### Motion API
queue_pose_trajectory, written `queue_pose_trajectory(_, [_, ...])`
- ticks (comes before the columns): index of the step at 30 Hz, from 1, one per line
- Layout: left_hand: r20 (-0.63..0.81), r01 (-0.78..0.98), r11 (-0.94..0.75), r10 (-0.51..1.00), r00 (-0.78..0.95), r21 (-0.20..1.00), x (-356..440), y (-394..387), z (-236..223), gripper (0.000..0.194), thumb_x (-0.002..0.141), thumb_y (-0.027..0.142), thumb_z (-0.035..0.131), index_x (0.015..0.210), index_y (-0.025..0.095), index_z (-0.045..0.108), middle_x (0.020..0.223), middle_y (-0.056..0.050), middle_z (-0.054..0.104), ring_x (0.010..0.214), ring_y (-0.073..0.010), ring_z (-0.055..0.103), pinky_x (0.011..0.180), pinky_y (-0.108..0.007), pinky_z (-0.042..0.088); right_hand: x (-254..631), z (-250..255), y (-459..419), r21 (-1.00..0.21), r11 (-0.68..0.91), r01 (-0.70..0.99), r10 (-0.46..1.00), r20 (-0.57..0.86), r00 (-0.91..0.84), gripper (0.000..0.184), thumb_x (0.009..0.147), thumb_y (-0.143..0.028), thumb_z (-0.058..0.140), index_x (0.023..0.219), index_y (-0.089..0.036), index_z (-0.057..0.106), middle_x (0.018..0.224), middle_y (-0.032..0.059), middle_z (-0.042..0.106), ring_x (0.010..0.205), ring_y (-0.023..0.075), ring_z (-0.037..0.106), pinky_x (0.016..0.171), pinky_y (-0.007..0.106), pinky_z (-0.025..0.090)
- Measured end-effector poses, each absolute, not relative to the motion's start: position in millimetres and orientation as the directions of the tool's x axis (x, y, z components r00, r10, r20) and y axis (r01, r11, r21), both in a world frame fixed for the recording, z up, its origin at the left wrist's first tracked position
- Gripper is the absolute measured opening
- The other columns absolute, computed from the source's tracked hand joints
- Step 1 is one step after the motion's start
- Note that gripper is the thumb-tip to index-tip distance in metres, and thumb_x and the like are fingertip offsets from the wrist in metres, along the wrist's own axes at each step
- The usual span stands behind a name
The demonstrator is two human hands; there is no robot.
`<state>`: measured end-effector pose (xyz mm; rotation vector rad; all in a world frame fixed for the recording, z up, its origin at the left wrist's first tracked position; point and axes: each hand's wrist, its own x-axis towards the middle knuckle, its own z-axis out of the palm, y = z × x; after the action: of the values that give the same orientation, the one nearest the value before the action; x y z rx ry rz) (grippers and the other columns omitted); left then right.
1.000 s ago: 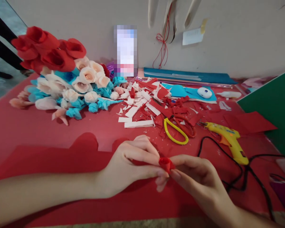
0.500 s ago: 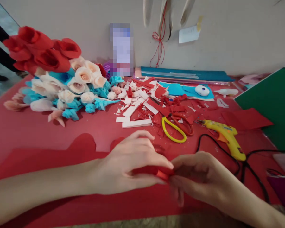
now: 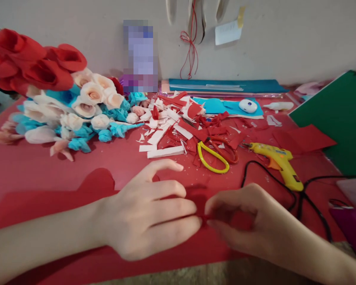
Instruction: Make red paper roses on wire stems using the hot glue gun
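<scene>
My left hand is turned back up above the table, fingers curled and its thumb hidden underneath. Opposite it, my right hand pinches thumb and forefinger together. Between the fingertips of both hands shows only a sliver of the rolled red paper; the left hand covers the rest. A red paper sheet with a rounded cut-out shape lies beneath and beside my left forearm. Just beyond the hands rest scissors with a yellow and a red handle.
Paper flowers in red, cream, pink and blue are heaped at the left. Red and white paper scraps cover the middle. A yellow glue gun with a black cord lies right, near a green board. A blurred-out upright screen leans on the wall.
My left hand has rolled over so its back faces up, hiding the rolled red paper that showed between the fingertips. The view has shifted right, so the scene sits further left.
</scene>
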<state>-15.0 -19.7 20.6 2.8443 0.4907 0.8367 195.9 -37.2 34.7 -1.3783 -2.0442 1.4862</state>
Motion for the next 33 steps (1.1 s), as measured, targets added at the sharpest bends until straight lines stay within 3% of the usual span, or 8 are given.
queue_pose_trajectory(8, [0.515,0.258,-0.958,0.287,0.808,0.129,-17,-19,17,0.018,0.082,0.017,0.048,0.085,0.024,0.064,0.081,0.007,0.07,0.071,-0.012,0.06,0.105,-0.038,0.027,198,34,-40,-0.841,0.06,0.538,0.795,-0.285,-0.535,0.011,0.074,-0.016,0.051,0.076,-0.021,0.061,0.064,-0.0038,0.063,0.056,0.0083,0.056,0.047,0.014,0.042])
queue_pose_trajectory(15, [0.527,0.248,-0.956,0.292,0.798,0.155,-18,-21,16,0.016,0.08,0.017,0.05,0.084,0.023,0.064,0.081,0.006,0.07,0.073,-0.0123,0.061,0.106,-0.037,0.026,200,34,-41,-0.823,0.146,0.548,0.802,-0.227,-0.553,0.012,0.076,-0.015,0.052,0.078,-0.023,0.061,0.067,-0.0058,0.064,0.056,0.0067,0.056,0.048,0.012,0.042])
queue_pose_trajectory(19, [0.535,0.28,-0.941,0.339,0.774,0.192,-17,-21,19,0.025,0.083,0.01,0.042,0.084,0.022,0.065,0.081,0.006,0.07,0.075,-0.012,0.06,0.105,-0.035,0.026,208,41,-41,-0.718,0.296,0.63,0.834,-0.128,-0.537,0.015,0.08,-0.022,0.052,0.091,-0.027,0.061,0.08,-0.0054,0.066,0.063,0.0086,0.059,0.053,0.015,0.044])
queue_pose_trajectory(23, [0.531,0.254,-0.945,0.326,0.782,0.206,-16,-17,15,0.028,0.086,0.011,0.038,0.084,0.022,0.064,0.083,0.006,0.071,0.075,-0.0114,0.059,0.103,-0.038,0.028,226,49,-32,-0.555,0.344,0.757,0.921,0.042,-0.387,0.013,0.081,-0.032,0.051,0.082,-0.025,0.062,0.077,-0.0021,0.066,0.063,0.0126,0.059,0.057,0.021,0.044])
queue_pose_trajectory(26, [0.557,0.263,-0.937,0.347,0.755,0.228,-15,-13,4,0.015,0.081,0.012,0.052,0.086,0.021,0.063,0.081,0.004,0.07,0.076,-0.0114,0.058,0.1,-0.04,0.031,253,44,-21,-0.303,0.191,0.934,0.977,0.15,-0.151,0.017,0.079,-0.036,0.05,0.077,-0.021,0.058,0.072,0.0025,0.062,0.06,0.0162,0.056,0.053,0.026,0.039])
queue_pose_trajectory(29, [0.571,0.291,-0.911,0.41,0.711,0.292,-14,-8,-9,0.015,0.075,0.01,0.06,0.085,0.021,0.062,0.079,0.004,0.069,0.072,-0.0107,0.057,0.095,-0.04,0.035,290,26,-14,-0.041,-0.143,0.989,0.971,0.186,0.148,0.026,0.08,-0.041,0.046,0.083,-0.016,0.053,0.077,0.0102,0.058,0.07,0.0233,0.055,0.054,0.029,0.036])
queue_pose_trajectory(31, [0.548,0.296,-0.901,0.428,0.719,0.315,-14,-5,-14,0.021,0.072,0.008,0.062,0.088,0.021,0.061,0.079,0.004,0.069,0.073,-0.0117,0.058,0.092,-0.04,0.037,314,11,-10,-0.034,-0.162,0.986,0.979,0.119,0.165,0.025,0.08,-0.039,0.046,0.081,-0.015,0.052,0.08,0.013,0.056,0.073,0.0237,0.055,0.055,0.029,0.036])
queue_pose_trajectory(33, [0.554,0.297,-0.898,0.435,0.71,0.324,-14,-2,-17,0.022,0.071,0.006,0.062,0.089,0.02,0.061,0.08,0.003,0.069,0.074,-0.0129,0.058,0.09,-0.041,0.037,332,-4,-8,-0.044,-0.197,0.979,0.978,0.054,0.199,0.021,0.077,-0.035,0.053,0.074,-0.014,0.053,0.071,0.0102,0.056,0.065,0.0209,0.054,0.054,0.029,0.038])
